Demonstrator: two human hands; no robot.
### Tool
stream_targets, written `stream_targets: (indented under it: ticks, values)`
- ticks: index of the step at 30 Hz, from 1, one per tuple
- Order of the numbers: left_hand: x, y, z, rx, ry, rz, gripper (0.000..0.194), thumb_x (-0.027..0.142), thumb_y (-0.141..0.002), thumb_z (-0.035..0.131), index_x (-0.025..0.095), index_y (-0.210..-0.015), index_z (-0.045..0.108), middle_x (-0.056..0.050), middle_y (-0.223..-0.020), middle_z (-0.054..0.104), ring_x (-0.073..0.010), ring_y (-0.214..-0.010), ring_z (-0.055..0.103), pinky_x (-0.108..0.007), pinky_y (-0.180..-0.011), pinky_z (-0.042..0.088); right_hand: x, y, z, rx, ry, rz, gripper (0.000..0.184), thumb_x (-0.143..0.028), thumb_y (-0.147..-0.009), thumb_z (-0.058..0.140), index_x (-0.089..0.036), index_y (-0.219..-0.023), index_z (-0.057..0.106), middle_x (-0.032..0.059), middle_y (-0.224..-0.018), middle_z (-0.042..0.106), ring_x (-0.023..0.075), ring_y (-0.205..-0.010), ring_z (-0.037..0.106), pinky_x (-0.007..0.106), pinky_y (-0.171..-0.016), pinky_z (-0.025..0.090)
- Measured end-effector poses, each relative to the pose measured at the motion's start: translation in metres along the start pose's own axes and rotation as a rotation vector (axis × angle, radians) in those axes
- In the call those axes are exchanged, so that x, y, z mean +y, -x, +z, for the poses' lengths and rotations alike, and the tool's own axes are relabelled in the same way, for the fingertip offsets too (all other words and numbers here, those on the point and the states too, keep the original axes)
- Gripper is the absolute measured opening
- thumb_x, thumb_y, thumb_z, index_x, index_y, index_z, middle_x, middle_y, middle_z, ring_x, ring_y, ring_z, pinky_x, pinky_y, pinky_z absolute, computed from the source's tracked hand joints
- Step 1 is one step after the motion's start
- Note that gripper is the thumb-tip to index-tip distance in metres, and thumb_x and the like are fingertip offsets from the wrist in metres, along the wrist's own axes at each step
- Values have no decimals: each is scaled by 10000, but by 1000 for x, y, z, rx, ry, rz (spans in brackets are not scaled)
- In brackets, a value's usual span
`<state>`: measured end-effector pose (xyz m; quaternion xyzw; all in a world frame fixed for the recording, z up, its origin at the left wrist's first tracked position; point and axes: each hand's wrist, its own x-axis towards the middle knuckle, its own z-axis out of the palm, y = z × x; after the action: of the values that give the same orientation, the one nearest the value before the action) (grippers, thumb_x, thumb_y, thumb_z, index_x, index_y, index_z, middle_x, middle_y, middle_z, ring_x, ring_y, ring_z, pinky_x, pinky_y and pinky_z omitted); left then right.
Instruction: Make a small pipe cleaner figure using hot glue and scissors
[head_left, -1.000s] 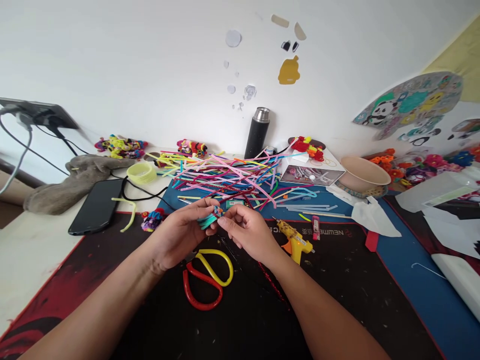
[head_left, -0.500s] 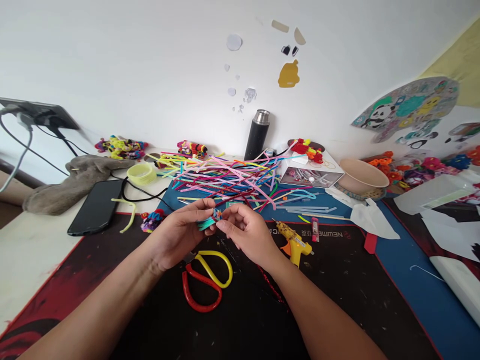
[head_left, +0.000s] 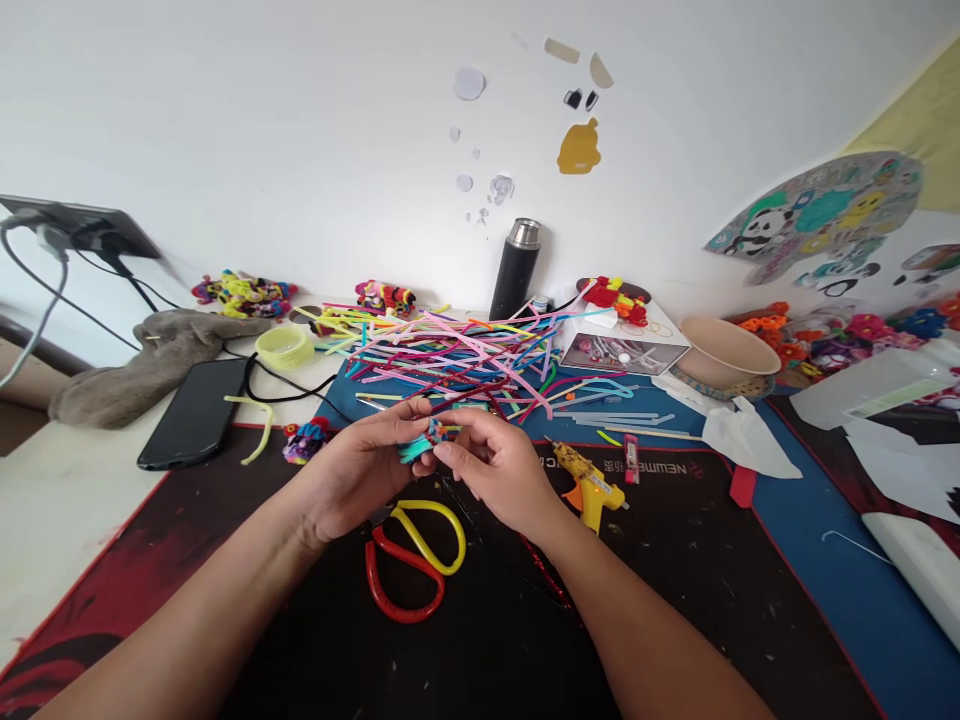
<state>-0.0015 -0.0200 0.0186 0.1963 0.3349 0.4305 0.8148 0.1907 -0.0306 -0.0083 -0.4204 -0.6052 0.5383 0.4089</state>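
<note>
My left hand [head_left: 356, 470] is closed around a small teal pipe-cleaner bundle [head_left: 418, 446] with a multicoloured tip, held above the dark desk mat [head_left: 187, 560]. Right beside it, my right hand [head_left: 499, 465] pinches the bundle's coloured tip with thumb and fingers. A dark red glittery pipe cleaner [head_left: 544, 572] trails from under my right hand toward me. Red and yellow scissors [head_left: 411, 560] lie just below both hands. A yellow glue gun [head_left: 589, 478] rests to the right of my right hand.
A heap of coloured pipe cleaners [head_left: 457, 355] lies behind the hands. A black phone [head_left: 196, 410] and grey cloth [head_left: 142, 365] are at left, a black flask [head_left: 517, 268] by the wall, a beige bowl [head_left: 724, 352] and white paper [head_left: 750, 435] at right.
Both hands stay together on the bundle; my right-hand fingers have shifted slightly over its coloured tip. Nothing else has moved.
</note>
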Motion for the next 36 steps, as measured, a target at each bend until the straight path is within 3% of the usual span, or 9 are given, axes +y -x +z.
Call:
stream_targets:
  ticks: [13,20,30,36]
  values:
    - [0,-1,-1,-14,-32,-38,196,117,-821,853,131,-999,772,-61,-864,717,-158,-672,654,-253,-591,566,-2,1,-2,7,31,-13,305,-417,-972,729,-222,-1200,780,-24,-715,609,142,-589,556,282,-545,442]
    - [-2,-1,2,-40,-112,-6,139,231,-877,851,132,-891,754,-49,-860,678,-142,-667,612,-229,-564,525,-1,0,-2,18,14,-6,301,-434,-966,741,-225,-1176,793,-7,-753,646,142,-599,556,275,-531,438]
    - [-3,1,5,-61,-161,70,374,467,-863,894,146,-1008,769,-43,-919,647,-146,-694,581,-243,-572,503,0,-3,-3,19,-100,31,368,-511,-944,774,-214,-1161,768,-49,-646,581,112,-490,494,261,-459,377]
    - [-5,6,6,-40,-357,175,574,366,-773,987,215,-1259,722,-33,-1018,664,-155,-780,603,-255,-664,510,0,-6,-5,41,-223,52,472,-605,-886,808,-182,-1084,739,-74,-589,557,90,-426,436,256,-422,336]
